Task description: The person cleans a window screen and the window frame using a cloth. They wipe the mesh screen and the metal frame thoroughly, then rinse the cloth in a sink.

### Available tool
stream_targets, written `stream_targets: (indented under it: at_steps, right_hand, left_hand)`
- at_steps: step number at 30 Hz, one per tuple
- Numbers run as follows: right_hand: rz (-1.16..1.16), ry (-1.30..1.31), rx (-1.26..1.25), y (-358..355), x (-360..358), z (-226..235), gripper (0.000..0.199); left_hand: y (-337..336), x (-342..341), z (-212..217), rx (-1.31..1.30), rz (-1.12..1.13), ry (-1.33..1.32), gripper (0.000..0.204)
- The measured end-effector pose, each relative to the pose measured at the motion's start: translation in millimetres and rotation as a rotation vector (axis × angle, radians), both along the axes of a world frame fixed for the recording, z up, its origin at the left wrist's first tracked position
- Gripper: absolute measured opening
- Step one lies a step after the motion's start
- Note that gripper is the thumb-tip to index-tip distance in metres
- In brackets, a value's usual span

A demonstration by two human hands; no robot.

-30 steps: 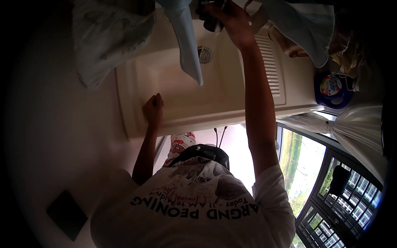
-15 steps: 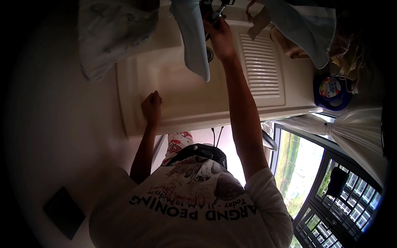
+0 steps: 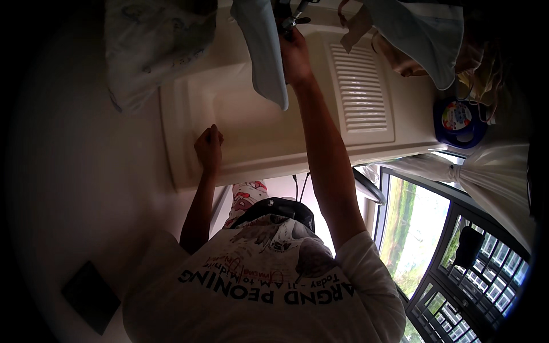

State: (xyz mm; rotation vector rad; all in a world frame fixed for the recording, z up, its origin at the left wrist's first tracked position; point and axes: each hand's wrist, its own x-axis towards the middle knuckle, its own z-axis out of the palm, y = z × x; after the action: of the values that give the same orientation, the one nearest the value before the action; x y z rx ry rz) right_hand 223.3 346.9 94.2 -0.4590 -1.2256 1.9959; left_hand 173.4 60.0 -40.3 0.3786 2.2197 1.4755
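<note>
My right hand (image 3: pixel 295 62) reaches far forward over the cream laundry sink (image 3: pixel 251 137). Its fingers close around the dark metallic faucet (image 3: pixel 291 22) at the back edge; some of them are hidden behind a pale blue cloth (image 3: pixel 260 57) hanging in front. My left hand (image 3: pixel 209 150), curled into a loose fist, hovers above the near left part of the basin with nothing visible in it.
A ribbed washboard panel (image 3: pixel 360 88) is moulded into the sink's right side. Beyond it stands a dark blue jug with a handle (image 3: pixel 457 123). More cloths (image 3: pixel 420 34) hang at upper right, and a patterned one (image 3: pixel 160 51) at upper left. A curtain (image 3: pixel 492 177) and windows are at right.
My right hand has shifted a little to the left, closer behind the hanging cloth, and the drain is now covered from view. My left hand has stayed in place, still curled.
</note>
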Motion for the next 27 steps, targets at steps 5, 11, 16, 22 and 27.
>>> stream_targets:
  at_steps: [5,11,16,22,27]
  right_hand:
    - [0.043,0.079,-0.081,-6.4,1.2,0.1,0.021]
    - [0.130,0.085,-0.081,-5.9,6.8,-0.5,0.020]
    - [0.166,0.040,-0.121,-10.3,18.4,6.1,0.020]
    - [0.205,-0.046,-0.027,-3.7,31.7,6.8,0.024]
    - [0.181,-0.199,0.120,19.3,51.3,4.6,0.028]
  left_hand:
    - [0.6,1.8,0.5,0.036,0.030,-0.024,0.046]
    - [0.8,-0.3,8.7,0.056,0.027,-0.122,0.047]
    - [2.9,2.0,14.3,0.038,0.065,-0.143,0.046]
    - [-1.4,-1.6,9.5,0.029,0.045,-0.139,0.045]
    - [0.7,-0.5,11.8,0.045,0.035,-0.148,0.045]
